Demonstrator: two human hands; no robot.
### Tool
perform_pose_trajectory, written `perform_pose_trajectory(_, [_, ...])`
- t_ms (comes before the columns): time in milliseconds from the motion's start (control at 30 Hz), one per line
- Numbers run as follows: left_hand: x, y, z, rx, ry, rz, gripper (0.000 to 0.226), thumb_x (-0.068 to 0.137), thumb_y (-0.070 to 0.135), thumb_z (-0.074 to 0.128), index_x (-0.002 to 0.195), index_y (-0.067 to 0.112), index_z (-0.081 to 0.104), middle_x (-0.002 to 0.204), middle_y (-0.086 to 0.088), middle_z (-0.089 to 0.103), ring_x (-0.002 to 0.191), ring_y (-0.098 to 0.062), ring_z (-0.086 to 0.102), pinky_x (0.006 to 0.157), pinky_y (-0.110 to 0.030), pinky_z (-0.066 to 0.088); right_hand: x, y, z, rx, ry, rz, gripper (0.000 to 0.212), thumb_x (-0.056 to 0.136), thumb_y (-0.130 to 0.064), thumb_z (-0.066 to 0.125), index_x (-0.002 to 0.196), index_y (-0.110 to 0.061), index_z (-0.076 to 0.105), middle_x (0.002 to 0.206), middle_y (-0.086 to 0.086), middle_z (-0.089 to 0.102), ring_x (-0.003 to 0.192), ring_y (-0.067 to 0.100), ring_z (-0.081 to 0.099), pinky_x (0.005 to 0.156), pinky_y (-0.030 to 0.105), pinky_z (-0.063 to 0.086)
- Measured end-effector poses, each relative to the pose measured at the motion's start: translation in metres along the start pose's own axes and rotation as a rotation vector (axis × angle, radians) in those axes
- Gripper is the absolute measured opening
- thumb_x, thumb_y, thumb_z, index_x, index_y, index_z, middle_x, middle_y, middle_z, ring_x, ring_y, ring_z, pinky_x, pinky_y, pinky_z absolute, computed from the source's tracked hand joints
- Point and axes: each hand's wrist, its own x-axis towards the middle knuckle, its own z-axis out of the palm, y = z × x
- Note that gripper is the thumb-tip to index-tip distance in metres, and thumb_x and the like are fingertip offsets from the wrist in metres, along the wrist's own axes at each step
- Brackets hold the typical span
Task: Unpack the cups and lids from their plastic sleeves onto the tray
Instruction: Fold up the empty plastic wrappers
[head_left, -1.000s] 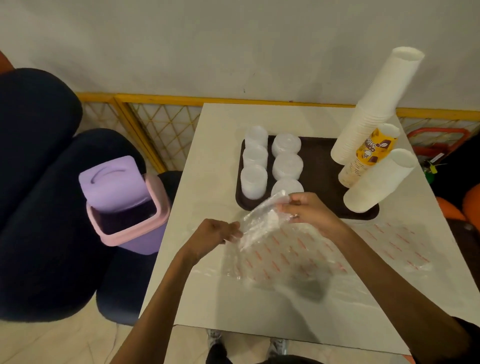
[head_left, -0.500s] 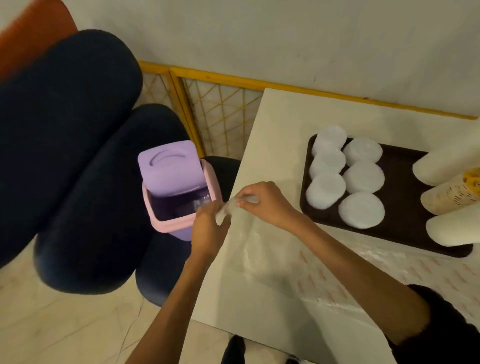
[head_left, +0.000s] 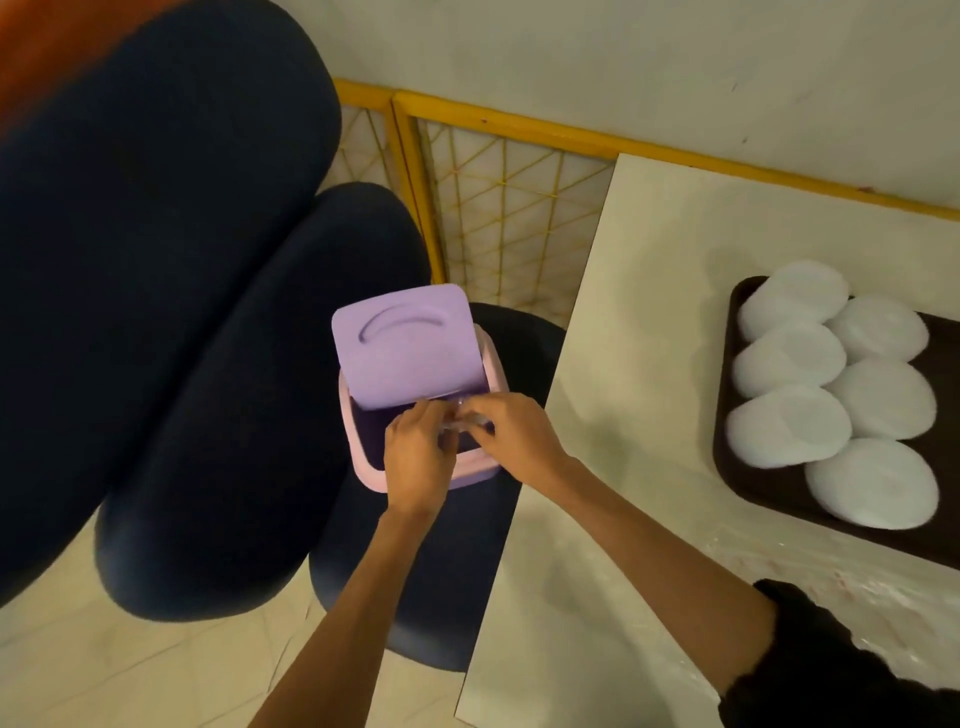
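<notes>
Purple bin (head_left: 363, 467) beside table (head_left: 649, 312) | plastic sleeve (head_left: 460, 417) above its opening | left hand (head_left: 418, 457), right hand (head_left: 511, 436) pinching it

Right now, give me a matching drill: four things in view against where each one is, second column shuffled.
Things:
1. lid stacks
2. bin
3. crumpled sleeve
4. flat sleeve

Places:
A. on the dark seat beside the table
B. on the tray
C. on the table, near side of the tray
D. pinched between left hand and right hand over the bin's opening

Pairs: 1-B, 2-A, 3-D, 4-C
</notes>
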Motion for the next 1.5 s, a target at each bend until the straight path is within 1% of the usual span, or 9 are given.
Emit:
perform_pose_trajectory(167, [0.005, -0.037, 0.014, 0.124, -0.118, -0.085, 0.017, 0.081, -0.007, 0.06, 0.091, 0.003, 0.069, 0.085, -0.012, 0.068, 0.07, -0.03, 0.062, 0.067, -0.044, 0.055, 0.012, 0.012, 0.027, 0.013, -0.041, 0.017, 0.041, 0.094, -0.024, 0.057, 0.133, -0.014, 0.054, 0.13, 0.006, 0.06, 0.118, 0.023, 0.057, 0.105, 0.033, 0.038])
perform_pose_trajectory(233, [0.006, -0.044, 0.018, 0.181, -0.167, -0.173, 0.018, 0.085, 0.0, 0.06, 0.102, 0.003, 0.066, 0.096, -0.016, 0.067, 0.084, -0.035, 0.063, 0.077, -0.047, 0.053, 0.012, 0.018, 0.033, 0.003, -0.022, 0.031, 0.044, 0.094, -0.025, 0.057, 0.136, -0.014, 0.05, 0.135, 0.005, 0.056, 0.122, 0.021, 0.054, 0.106, 0.032, 0.038])
perform_pose_trajectory(333, [0.004, -0.046, 0.022, 0.227, -0.217, -0.261, 0.045, 0.088, 0.012, 0.064, 0.131, 0.005, 0.051, 0.122, -0.017, 0.059, 0.111, -0.036, 0.054, 0.094, -0.048, 0.046, 0.007, 0.023, 0.034, 0.005, 0.004, 0.023, 0.045, 0.095, -0.027, 0.055, 0.138, -0.015, 0.048, 0.138, 0.003, 0.052, 0.125, 0.019, 0.05, 0.105, 0.028, 0.037])
perform_pose_trajectory(433, [-0.005, -0.031, 0.024, 0.126, -0.182, -0.233, 0.055, 0.088, 0.012, 0.065, 0.137, 0.003, 0.043, 0.129, -0.018, 0.055, 0.118, -0.036, 0.05, 0.097, -0.045, 0.043, -0.003, 0.029, 0.028, 0.015, 0.028, 0.034, 0.045, 0.094, -0.029, 0.056, 0.137, -0.017, 0.049, 0.138, 0.002, 0.053, 0.125, 0.019, 0.051, 0.105, 0.028, 0.037])
perform_pose_trajectory(667, [-0.037, 0.042, 0.041, -0.109, -0.232, -0.189, 0.042, 0.092, 0.011, 0.06, 0.132, 0.009, 0.045, 0.118, -0.01, 0.062, 0.104, -0.025, 0.061, 0.089, -0.04, 0.052, -0.056, 0.06, 0.0, 0.079, 0.07, 0.114, 0.035, 0.093, -0.03, 0.058, 0.126, -0.018, 0.059, 0.122, 0.001, 0.064, 0.108, 0.017, 0.061, 0.095, 0.02, 0.042])
perform_pose_trajectory(767, [-0.06, 0.082, 0.055, -0.157, -0.275, -0.133, 0.044, 0.091, 0.008, 0.058, 0.133, 0.015, 0.045, 0.099, -0.002, 0.064, 0.086, -0.015, 0.06, 0.08, -0.029, 0.051, -0.092, 0.086, -0.019, 0.133, 0.141, 0.148, 0.028, 0.094, -0.025, 0.057, 0.121, -0.017, 0.063, 0.109, 0.002, 0.069, 0.096, 0.016, 0.063, 0.091, 0.026, 0.05])
perform_pose_trajectory(900, [-0.096, 0.134, 0.087, -0.124, -0.364, -0.051, 0.041, 0.093, 0.016, 0.058, 0.132, 0.017, 0.047, 0.099, -0.003, 0.066, 0.082, -0.013, 0.06, 0.074, -0.018, 0.045, -0.156, 0.139, -0.044, 0.16, 0.228, 0.187, 0.023, 0.092, -0.017, 0.059, 0.112, -0.014, 0.067, 0.094, 0.003, 0.071, 0.085, 0.017, 0.065, 0.083, 0.031, 0.051])
perform_pose_trajectory(1133, [-0.158, 0.195, 0.135, -0.109, -0.52, 0.039, 0.04, 0.092, 0.018, 0.059, 0.131, 0.018, 0.048, 0.092, 0.002, 0.065, 0.073, -0.01, 0.058, 0.068, -0.017, 0.047, -0.247, 0.219, -0.084, -0.067, 0.084, 0.394, 0.035, 0.099, -0.025, 0.046, 0.134, -0.019, 0.052, 0.134, -0.002, 0.055, 0.12, 0.014, 0.052, 0.1, 0.022, 0.036])
perform_pose_trajectory(1500, [-0.21, 0.225, 0.158, -0.073, -0.524, -0.017, 0.039, 0.092, 0.016, 0.06, 0.129, 0.017, 0.049, 0.088, 0.005, 0.061, 0.071, -0.007, 0.058, 0.066, -0.013, 0.047, -0.282, 0.282, -0.089, -0.332, 0.049, 0.29, 0.057, 0.093, -0.032, 0.055, 0.144, -0.02, 0.033, 0.15, 0.003, 0.031, 0.137, 0.019, 0.028, 0.106, 0.029, 0.03])
